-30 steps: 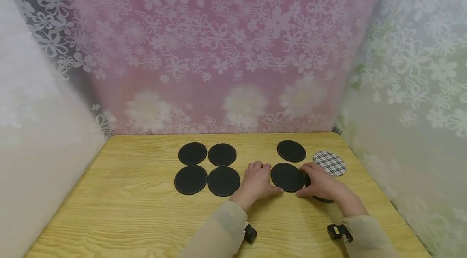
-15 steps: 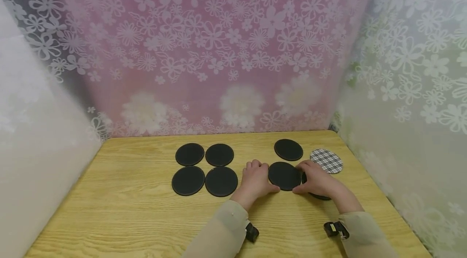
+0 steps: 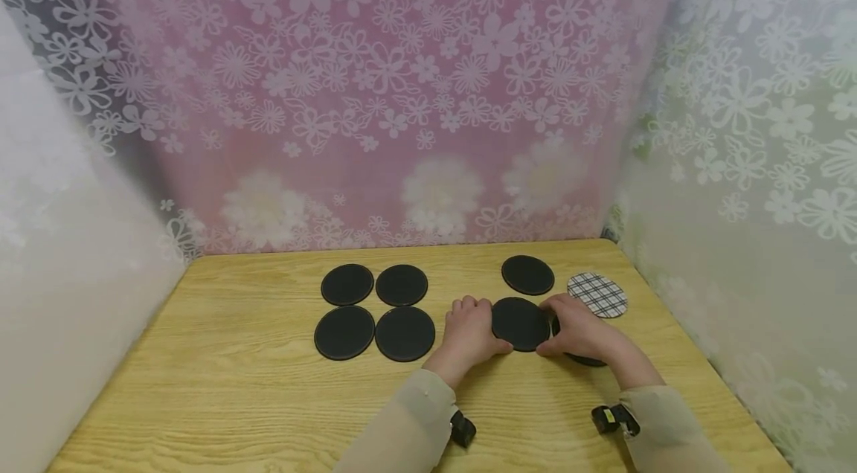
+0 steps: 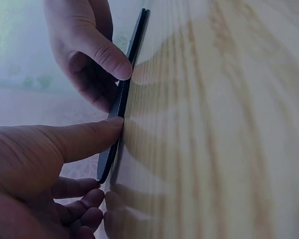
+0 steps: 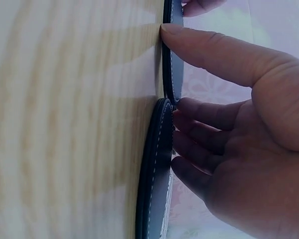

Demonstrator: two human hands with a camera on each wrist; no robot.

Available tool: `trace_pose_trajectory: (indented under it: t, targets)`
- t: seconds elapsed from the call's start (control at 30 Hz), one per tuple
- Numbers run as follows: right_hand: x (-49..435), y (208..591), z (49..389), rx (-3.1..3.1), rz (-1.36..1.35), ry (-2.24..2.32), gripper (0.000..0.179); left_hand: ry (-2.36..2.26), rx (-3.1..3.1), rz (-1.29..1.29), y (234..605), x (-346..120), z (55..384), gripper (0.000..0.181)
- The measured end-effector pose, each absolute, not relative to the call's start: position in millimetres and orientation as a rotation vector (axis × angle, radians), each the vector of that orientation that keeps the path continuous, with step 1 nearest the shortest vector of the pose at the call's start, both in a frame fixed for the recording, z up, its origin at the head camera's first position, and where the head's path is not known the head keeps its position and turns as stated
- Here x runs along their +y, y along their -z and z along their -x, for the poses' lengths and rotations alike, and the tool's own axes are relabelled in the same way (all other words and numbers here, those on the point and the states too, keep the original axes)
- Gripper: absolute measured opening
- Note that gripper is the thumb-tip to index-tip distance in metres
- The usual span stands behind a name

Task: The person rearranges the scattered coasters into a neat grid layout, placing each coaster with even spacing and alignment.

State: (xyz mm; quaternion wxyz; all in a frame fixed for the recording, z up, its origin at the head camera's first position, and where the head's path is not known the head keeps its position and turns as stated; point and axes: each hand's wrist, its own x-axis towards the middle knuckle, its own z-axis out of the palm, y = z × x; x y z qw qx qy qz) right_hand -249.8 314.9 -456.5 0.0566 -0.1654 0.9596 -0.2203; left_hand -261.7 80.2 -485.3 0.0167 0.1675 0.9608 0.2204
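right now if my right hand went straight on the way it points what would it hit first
Your right hand would probably meet the flat round black leather-look disc just to its left first; it appears to touch that rim, though exact fingertip depth is unclear.

Coaster (image 3: 521, 324) between fingers (image 3: 501, 346); to its left four coasters (image 3: 405, 334)

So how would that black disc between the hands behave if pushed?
The black disc is probably stiff: its edge looks straight in the left wrist view. Thin, it's likely light; flat, it should slide rather than roll.
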Motion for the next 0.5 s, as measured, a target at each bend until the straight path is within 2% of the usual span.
trace_pose_trajectory:
  t: [0.5]
  targets:
    - [308.4,453.2,251.2,2.880,0.409,0.725,0.080,-0.700,2.988,-0.502,481.0,82.0,257.2,0.077]
